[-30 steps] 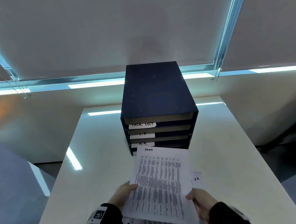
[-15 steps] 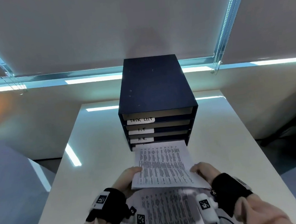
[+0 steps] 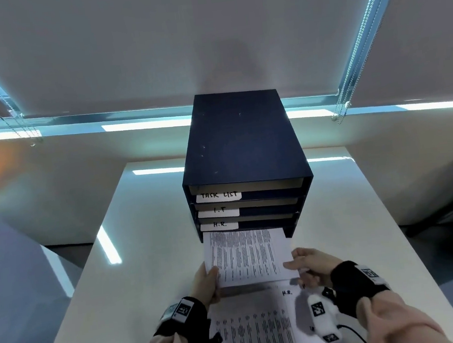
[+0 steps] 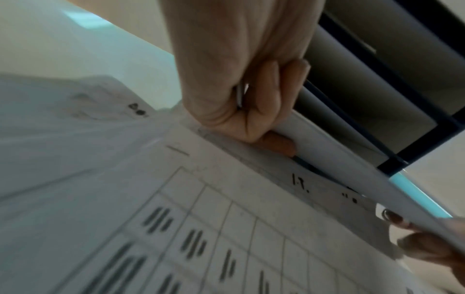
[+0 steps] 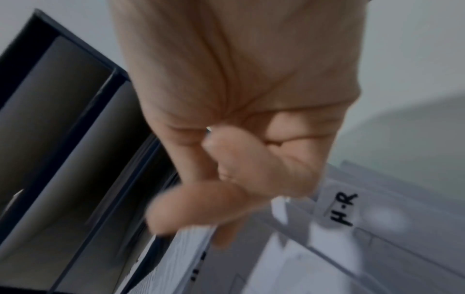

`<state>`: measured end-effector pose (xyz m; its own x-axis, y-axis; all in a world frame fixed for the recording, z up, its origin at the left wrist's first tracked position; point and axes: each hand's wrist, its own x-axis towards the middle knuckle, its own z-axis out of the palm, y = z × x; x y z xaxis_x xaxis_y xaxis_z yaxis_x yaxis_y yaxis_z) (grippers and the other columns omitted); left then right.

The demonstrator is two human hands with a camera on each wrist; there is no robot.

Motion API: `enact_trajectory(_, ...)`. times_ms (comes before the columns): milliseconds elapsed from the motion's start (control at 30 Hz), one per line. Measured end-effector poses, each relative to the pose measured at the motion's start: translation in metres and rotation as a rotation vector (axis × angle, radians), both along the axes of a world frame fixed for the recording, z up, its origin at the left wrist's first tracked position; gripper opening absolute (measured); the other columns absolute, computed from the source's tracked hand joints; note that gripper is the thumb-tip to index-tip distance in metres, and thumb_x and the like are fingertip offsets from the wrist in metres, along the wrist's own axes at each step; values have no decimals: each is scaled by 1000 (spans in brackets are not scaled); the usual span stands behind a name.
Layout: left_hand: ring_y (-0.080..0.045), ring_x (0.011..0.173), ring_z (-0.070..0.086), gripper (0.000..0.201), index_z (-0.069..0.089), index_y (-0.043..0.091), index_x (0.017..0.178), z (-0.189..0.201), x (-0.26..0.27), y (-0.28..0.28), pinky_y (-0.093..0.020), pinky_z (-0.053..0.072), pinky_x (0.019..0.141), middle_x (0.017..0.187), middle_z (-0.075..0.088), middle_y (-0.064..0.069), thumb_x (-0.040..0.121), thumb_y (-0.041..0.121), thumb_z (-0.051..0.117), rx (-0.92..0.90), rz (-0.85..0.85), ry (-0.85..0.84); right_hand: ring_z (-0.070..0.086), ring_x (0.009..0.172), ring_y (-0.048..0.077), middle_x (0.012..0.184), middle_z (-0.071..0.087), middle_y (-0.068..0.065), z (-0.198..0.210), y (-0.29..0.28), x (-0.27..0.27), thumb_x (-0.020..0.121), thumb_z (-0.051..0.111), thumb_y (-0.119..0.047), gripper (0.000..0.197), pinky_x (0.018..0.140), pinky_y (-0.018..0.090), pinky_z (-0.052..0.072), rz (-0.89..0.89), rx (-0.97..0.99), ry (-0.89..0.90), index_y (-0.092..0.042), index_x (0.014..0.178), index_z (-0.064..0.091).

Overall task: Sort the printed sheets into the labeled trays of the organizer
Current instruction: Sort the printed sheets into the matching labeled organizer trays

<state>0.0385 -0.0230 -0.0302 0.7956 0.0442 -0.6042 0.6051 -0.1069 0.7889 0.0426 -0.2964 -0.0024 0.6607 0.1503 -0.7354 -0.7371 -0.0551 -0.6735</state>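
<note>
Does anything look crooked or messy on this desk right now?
Nothing is spilled or damaged. The loose sheets near the person lie fanned unevenly. The held sheet enters the organizer squarely.

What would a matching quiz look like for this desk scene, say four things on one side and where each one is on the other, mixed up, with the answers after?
Things:
1. Task list label
2. H.R. label
3. Held sheet
4. Paper pile

Places:
A. flat on the desk by the wrists
B. top tray of the organizer
C. between left hand and right hand, far edge at the bottom slot
D. third tray down

Pairs: 1-B, 2-D, 3-C, 4-A
</note>
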Motion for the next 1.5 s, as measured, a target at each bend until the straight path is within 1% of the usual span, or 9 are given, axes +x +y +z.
enact_trajectory(267, -13, 40, 55, 9, 51, 5, 86, -11, 64, -12, -20, 50, 42, 68, 52, -11, 94, 9, 54, -354, 384, 56, 60, 35, 22, 78, 58, 26, -25, 20, 50, 94, 48, 8, 13, 32, 22, 47, -482, 5, 26, -5, 95, 47)
enact_trajectory(433, -10, 29, 42, 18, 46, 5, 83, -19, 86, -6, -13, 36, 33, 50, 44, -6, 90, 11, 61, -312, 381, 180, 41, 22, 11, 47, 54, 10, -43, 33, 67, 98, 47, -8, 16, 27, 12, 30, -525, -49, 76, -9, 82, 47)
enact_trajectory(533, -18, 46, 59, 11, 50, -7, 85, -28, 91, -5, -18, 48, 41, 62, 56, -14, 90, 1, 57, -408, 402, 151, 47, 30, 11, 44, 55, 8, -45, 36, 65, 98, 49, -9, 25, 26, 16, 34, -488, 93, 184, -1, 75, 53)
enact_trajectory(667, -32, 120, 53, 27, 46, -15, 119, -14, 88, -15, -36, 53, 90, 110, 59, -24, 95, -9, 36, -549, 287, 101, 58, 102, 37, 82, 63, 28, -38, 46, 73, 96, 37, 12, 23, 66, 38, 60, -866, 511, 106, -5, 103, 50)
enact_trajectory(833, -33, 130, 44, 40, 43, 0, 136, 10, 84, -19, -38, 36, 105, 139, 48, -17, 97, 6, 42, 111, -317, 33, 42, 135, 27, 134, 50, 9, -32, 47, 73, 95, 27, 15, 37, 108, 45, 37, -593, 312, 24, -2, 120, 48)
enact_trajectory(967, -17, 90, 66, 17, 69, 19, 94, 25, 56, -7, -27, 51, 84, 92, 73, -2, 91, 17, 52, 433, -307, -377, 64, 94, 28, 107, 67, 18, -22, 36, 58, 97, 39, 3, 31, 66, 27, 42, -313, 14, -65, 6, 126, 52)
enact_trajectory(1067, -3, 53, 50, 15, 57, 23, 74, 37, 13, 3, -21, 45, 58, 56, 56, 10, 87, 30, 61, 437, -279, -567, 62, 79, 28, 89, 69, 18, -6, 27, 31, 97, 40, 5, 25, 65, 27, 46, -311, -107, -237, 7, 112, 60)
enact_trajectory(1333, -15, 111, 41, 64, 38, 30, 128, 1, -69, 40, -27, 33, 92, 123, 42, 8, 76, 58, 61, 1038, -867, -512, 45, 48, 18, 57, 57, 8, -37, 20, -90, 92, 51, 1, 10, 49, 25, 34, -146, -204, -191, -3, 96, 60)
enact_trajectory(1500, -14, 102, 42, 40, 41, 28, 105, 5, -81, 42, -23, 39, 84, 106, 36, 5, 78, 43, 66, 991, -775, -430, 42, 48, 18, 50, 53, 2, -50, 23, -129, 85, 58, 6, 21, 52, 25, 34, -130, -265, -140, -2, 104, 59)
